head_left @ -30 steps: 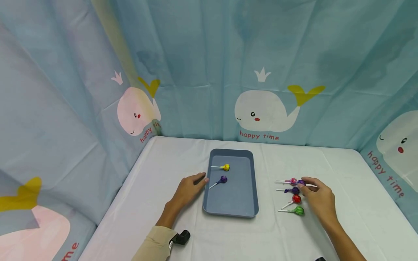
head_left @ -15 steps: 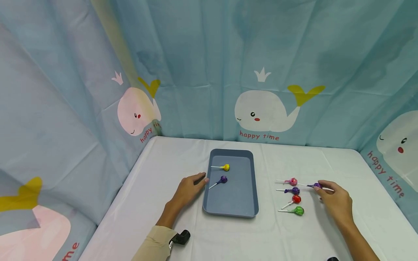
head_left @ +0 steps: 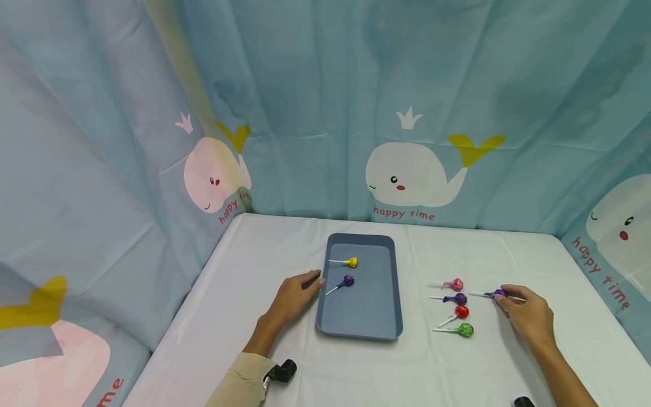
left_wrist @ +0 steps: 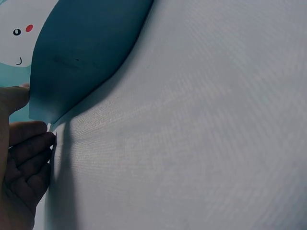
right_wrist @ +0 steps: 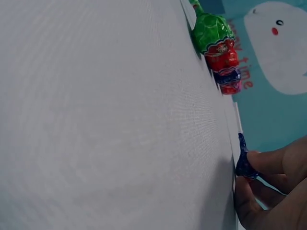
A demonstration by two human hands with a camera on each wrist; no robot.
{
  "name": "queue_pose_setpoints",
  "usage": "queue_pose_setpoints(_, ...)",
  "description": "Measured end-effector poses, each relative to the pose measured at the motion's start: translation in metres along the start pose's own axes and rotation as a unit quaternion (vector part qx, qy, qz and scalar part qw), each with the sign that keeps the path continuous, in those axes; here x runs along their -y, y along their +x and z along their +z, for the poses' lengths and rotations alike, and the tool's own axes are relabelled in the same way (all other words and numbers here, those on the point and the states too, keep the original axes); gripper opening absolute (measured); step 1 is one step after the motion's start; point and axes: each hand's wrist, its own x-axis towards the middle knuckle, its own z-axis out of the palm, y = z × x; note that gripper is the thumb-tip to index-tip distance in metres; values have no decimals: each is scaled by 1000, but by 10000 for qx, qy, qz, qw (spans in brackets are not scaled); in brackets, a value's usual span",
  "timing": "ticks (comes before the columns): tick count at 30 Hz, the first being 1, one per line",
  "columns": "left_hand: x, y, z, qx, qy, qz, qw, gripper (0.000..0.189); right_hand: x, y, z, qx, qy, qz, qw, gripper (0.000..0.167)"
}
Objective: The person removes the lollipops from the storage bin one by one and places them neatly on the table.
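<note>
On the right of the table, my right hand (head_left: pixel 531 316) pinches the purple-wrapped head of a lollipop (head_left: pixel 499 293) between thumb and fingers. Its white stick points left; in the right wrist view the purple wrapper (right_wrist: pixel 244 165) shows between the fingertips, close over the cloth. My left hand (head_left: pixel 291 297) rests against the left side of a grey-blue tray (head_left: pixel 363 322), thumb at the rim and fingers beside the wall. That wall (left_wrist: pixel 86 52) fills the upper left of the left wrist view. Inside the tray lie a yellow lollipop (head_left: pixel 352 262) and a purple lollipop (head_left: pixel 348 280).
Left of my right hand lie a pink lollipop (head_left: pixel 457 284), a second purple one (head_left: pixel 460 298), a red lollipop (head_left: pixel 461 312) and a green lollipop (head_left: pixel 465 329), in a column. A white cloth (head_left: pixel 376 373) covers the table, and a whale-print curtain (head_left: pixel 315 169) hangs behind.
My right hand has drawn the purple lollipop rightward, away from beside the pink one, and slightly nearer to me. The left hand and tray stay put.
</note>
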Motion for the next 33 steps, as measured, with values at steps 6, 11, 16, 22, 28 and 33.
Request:
queue_pose_setpoints(6,0,-1,0,-6,-18,-10,10000,60,2,0,2,-23,-48,1,10000,41)
queue_pose_setpoints(11,0,-1,0,-25,-39,-18,10000,59,3,0,2,14,-14,82,10000,43)
queue_pose_setpoints(16,-1,-1,1,-42,-47,-9,10000,59,2,1,2,19,-23,131,9999,44)
queue_pose_setpoints(22,-2,-1,0,-46,-60,0,10000,58,3,0,1,-4,30,167,9999,45)
queue_pose_setpoints(28,-2,-1,0,-36,-64,5,10000,58,10,-2,-1,-73,85,209,9997,47)
queue_pose_setpoints(33,-3,-1,0,-46,-88,1,10000,58,22,-7,-1,-162,177,159,9996,49)
